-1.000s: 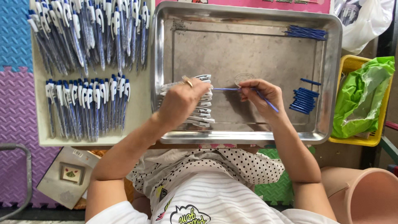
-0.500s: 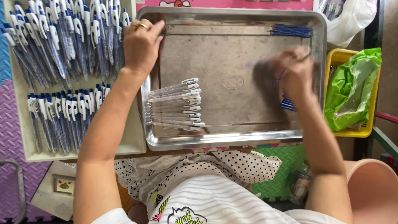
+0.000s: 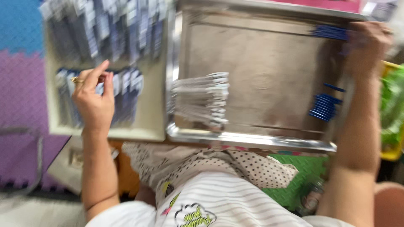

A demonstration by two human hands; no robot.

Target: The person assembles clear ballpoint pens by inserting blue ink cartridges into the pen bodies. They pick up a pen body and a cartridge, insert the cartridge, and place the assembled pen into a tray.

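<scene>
Currently the left hand [image 3: 93, 98], fingers pinched on a finished pen, rests over the lower pen row [image 3: 122, 90] in the cream tray [image 3: 147, 130]. Clear barrels [image 3: 202, 98] wait at the steel tray's [image 3: 252, 141] left edge. Right hand [image 3: 366, 44], grip blurred, reaches blue refills [image 3: 330, 32] at the far right corner; more refills [image 3: 323, 107] remain.

The finished pens with dark blue bodies and white clips [image 3: 120, 90] lie side by side in a row on the cream flat tray [image 3: 151, 126], under the left hand's fingers. The thin blue ink refills [image 3: 329, 32] lie in a small bundle at the far right corner of the shiny metal tray [image 3: 252, 141], beside the right hand. The picture is blurred.
</scene>
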